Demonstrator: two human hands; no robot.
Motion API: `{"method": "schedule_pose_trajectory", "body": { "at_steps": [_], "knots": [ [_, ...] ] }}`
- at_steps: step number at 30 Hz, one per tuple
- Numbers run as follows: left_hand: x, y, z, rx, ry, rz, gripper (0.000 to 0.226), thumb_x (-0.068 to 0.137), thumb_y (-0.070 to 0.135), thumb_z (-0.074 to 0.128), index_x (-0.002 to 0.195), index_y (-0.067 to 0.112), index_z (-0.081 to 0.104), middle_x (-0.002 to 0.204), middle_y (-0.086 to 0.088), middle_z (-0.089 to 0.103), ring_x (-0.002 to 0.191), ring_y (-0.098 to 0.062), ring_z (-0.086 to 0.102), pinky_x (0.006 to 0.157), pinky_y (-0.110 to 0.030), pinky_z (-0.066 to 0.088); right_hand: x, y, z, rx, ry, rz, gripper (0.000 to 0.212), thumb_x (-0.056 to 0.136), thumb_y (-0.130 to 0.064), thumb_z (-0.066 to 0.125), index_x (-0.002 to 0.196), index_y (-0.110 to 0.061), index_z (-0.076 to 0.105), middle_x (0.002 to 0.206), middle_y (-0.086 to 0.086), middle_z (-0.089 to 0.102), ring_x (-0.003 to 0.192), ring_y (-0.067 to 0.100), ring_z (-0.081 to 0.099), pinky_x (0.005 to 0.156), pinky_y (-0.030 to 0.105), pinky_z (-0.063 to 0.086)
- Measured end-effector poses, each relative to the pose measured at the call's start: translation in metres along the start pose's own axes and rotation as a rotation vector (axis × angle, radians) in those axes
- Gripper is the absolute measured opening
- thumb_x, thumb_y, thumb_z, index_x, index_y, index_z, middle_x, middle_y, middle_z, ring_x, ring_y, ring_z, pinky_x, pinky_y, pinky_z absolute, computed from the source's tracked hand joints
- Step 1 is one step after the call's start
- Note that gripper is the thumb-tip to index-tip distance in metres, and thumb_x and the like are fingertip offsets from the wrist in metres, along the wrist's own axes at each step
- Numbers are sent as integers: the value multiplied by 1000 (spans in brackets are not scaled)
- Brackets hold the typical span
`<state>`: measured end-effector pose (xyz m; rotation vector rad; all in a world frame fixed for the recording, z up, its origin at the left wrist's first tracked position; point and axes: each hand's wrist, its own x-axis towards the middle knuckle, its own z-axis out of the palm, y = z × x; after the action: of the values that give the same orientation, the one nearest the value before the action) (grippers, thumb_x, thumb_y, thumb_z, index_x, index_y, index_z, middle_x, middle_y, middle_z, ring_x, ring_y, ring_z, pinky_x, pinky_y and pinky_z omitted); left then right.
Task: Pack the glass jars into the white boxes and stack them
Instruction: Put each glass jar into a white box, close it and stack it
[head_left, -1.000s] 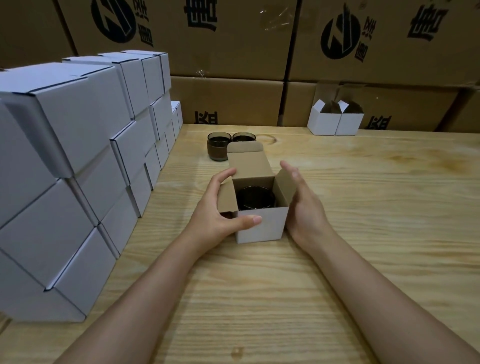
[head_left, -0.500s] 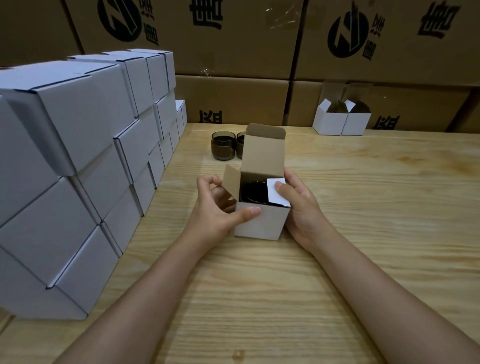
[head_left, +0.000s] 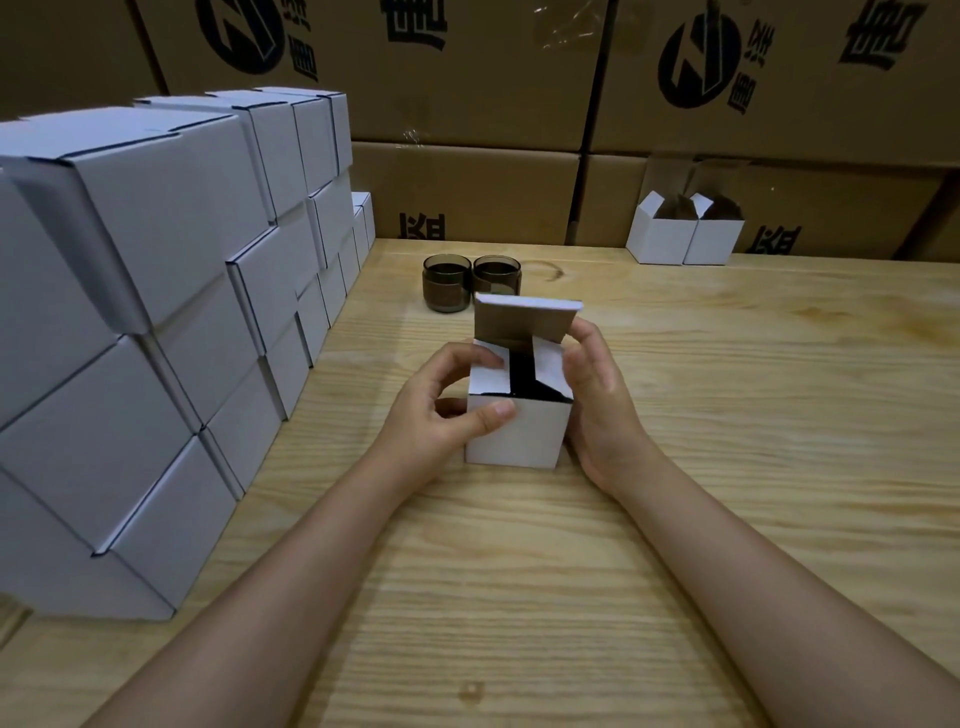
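Note:
A small white box (head_left: 517, 434) stands on the wooden table (head_left: 727, 415) at the centre. Both side flaps are folded in over the dark glass jar inside, which shows only as a dark gap (head_left: 522, 376). The top flap (head_left: 524, 325) tilts forward over the opening. My left hand (head_left: 447, 410) grips the box's left side, thumb on the front face. My right hand (head_left: 597, 395) holds the right side, fingers on the top flap's edge. Two dark glass jars (head_left: 443, 283) (head_left: 495, 275) stand side by side behind the box.
A tall stack of closed white boxes (head_left: 156, 312) fills the table's left side. Two open white boxes (head_left: 683, 239) stand at the back right. Large brown cartons (head_left: 467, 104) form a wall behind the table.
The two side flaps went from spread open to folded over the jar. The top flap rose upright and now tips forward. My hands moved up the box's sides.

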<state>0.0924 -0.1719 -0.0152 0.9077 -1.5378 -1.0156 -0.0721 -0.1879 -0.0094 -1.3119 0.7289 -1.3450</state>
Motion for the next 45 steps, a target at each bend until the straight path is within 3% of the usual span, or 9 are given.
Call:
{"method": "schedule_pose_trajectory", "body": {
  "at_steps": [3, 6, 9, 16, 25, 30, 35, 40, 45],
  "knots": [
    [1, -1, 1, -19, 8, 5, 39, 72, 19, 72, 107, 25, 59, 116, 1, 63, 112, -13, 59, 79, -26, 52, 0, 0, 4, -17, 27, -21, 74, 51, -75, 74, 101, -23, 55, 101, 4, 62, 95, 28, 58, 81, 46, 48],
    [2, -3, 0, -11, 30, -1, 47, 69, 21, 77, 110, 28, 55, 121, -1, 62, 117, -16, 58, 84, -31, 54, 0, 1, 0, -64, 41, -63, 42, 66, -49, 68, 96, -22, 57, 98, -5, 61, 92, 19, 57, 77, 40, 47],
    [2, -6, -1, -51, 92, -19, 62, 62, 21, 87, 103, 23, 40, 124, -1, 58, 118, -15, 57, 84, -28, 53, -2, 1, -3, -140, 9, -124, 29, 69, -39, 62, 93, -22, 60, 101, -15, 61, 93, 8, 58, 76, 27, 48],
    [3, -8, -2, -88, 103, -26, 64, 57, 22, 79, 98, 23, 30, 123, 12, 57, 114, -3, 58, 83, -24, 50, -2, -1, -8, -312, -23, -169, 19, 78, -15, 57, 92, -24, 66, 119, 0, 57, 115, 3, 52, 93, 22, 43],
    [2, -7, -1, -19, 115, 1, 66, 61, 18, 83, 104, 28, 33, 128, 4, 54, 118, -11, 56, 87, -29, 51, -4, -4, -11, -381, -95, -144, 24, 77, -12, 56, 93, -27, 66, 130, 4, 49, 120, -2, 45, 78, 9, 43],
    [-2, -2, 2, 71, 57, 85, 42, 67, 28, 78, 98, 29, 51, 129, 3, 52, 118, -19, 56, 83, -36, 51, -1, -2, -16, -409, -115, -132, 18, 78, -24, 54, 89, -27, 67, 120, -11, 52, 126, 2, 42, 99, 17, 37],
    [-4, -5, 2, 231, 158, 123, 28, 74, 22, 79, 85, 38, 59, 147, 10, 42, 131, -10, 46, 91, -37, 53, -3, -5, -18, -473, -139, -130, 22, 80, -17, 52, 93, -28, 67, 131, 3, 46, 125, -2, 40, 86, 4, 37],
    [-3, -5, 2, 389, 216, 197, 34, 80, 21, 77, 95, 43, 55, 147, 5, 42, 133, -8, 42, 95, -34, 48, -6, -8, -25, -567, -177, -115, 28, 83, -24, 62, 107, -39, 65, 136, -8, 37, 118, -14, 40, 83, 13, 46],
    [0, -4, -4, 206, 617, 134, 41, 82, 25, 57, 121, 28, 43, 131, 8, 47, 126, -8, 43, 105, -37, 37, 13, 7, 2, -638, -230, -105, 39, 91, -21, 64, 113, -52, 58, 139, -22, 29, 122, -27, 26, 88, 4, 41]
  ]
}}
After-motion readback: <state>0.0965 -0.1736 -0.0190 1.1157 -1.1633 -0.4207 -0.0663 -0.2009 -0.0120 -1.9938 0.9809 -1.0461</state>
